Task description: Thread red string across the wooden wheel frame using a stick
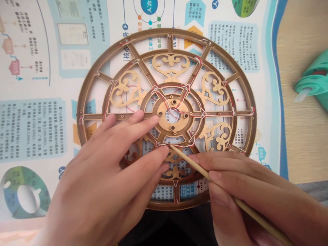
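Observation:
A round bronze-coloured openwork frame (170,53) with spokes, rings and scroll ornaments lies in front of me. Thin red and white wires (188,88) run along its channels and across the hub (167,128). My left hand (110,171) rests over the lower left of the frame, fingers spread, with the index fingertip at the wires on the inner ring below the hub. Held like a pen, a thin wooden stick (191,161) is gripped in my right hand (230,188). Its tip touches the inner ring beside my left index fingertip.
Under the frame spreads a printed poster (33,130) with text and diagrams, on a light wood table (299,136). A teal bottle or dispenser with a clear nozzle (314,82) lies at the right edge. Dark cloth (174,227) shows below the frame.

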The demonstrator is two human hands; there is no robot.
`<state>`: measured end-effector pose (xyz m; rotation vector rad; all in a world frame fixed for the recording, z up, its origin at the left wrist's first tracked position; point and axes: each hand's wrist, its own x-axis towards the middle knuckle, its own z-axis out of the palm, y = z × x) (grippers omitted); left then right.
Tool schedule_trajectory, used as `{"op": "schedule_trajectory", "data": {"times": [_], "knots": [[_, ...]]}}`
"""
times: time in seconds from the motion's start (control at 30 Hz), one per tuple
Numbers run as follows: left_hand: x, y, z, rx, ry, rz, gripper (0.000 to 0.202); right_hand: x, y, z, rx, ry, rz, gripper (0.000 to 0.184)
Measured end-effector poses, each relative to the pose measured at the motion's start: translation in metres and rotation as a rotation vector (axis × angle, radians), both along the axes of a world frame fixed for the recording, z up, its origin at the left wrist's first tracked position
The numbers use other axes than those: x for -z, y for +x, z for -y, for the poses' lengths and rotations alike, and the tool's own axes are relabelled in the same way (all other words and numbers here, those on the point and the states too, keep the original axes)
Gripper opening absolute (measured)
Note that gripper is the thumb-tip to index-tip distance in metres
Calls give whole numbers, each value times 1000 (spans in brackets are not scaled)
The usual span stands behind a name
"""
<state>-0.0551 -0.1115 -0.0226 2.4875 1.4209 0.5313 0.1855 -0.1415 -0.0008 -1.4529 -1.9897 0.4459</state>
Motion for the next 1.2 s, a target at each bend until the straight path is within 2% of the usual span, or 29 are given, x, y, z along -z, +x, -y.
{"op": "schedule_trajectory", "data": {"times": [0.1, 0.27, 0.4, 0.63, 0.87, 1.03, 1.2], "knots": [[0, -1, 1, -14, -5, -9, 24, -1, -2, -2, -3, -29, -25, 15], [-1, 0, 1, 13, 1, -11, 25, -4, -6, -3, 81, -44, -5, 8], [-2, 2, -1, -12, -1, -4, 26, -5, -8, -6, 37, -37, -16, 6], [-2, 0, 0, -17, -6, 1, 26, -6, -9, -10, 28, -78, -43, 7], [0, -1, 1, 14, -2, -16, 26, -3, -16, -7, 112, -43, -51, 9], [-1, 1, 1, 2, 8, -2, 24, -3, -15, -10, 70, -54, -74, 8], [1, 2, 0, 7, 18, 6, 22, -6, -18, -8, 124, -106, -122, 20]]}}
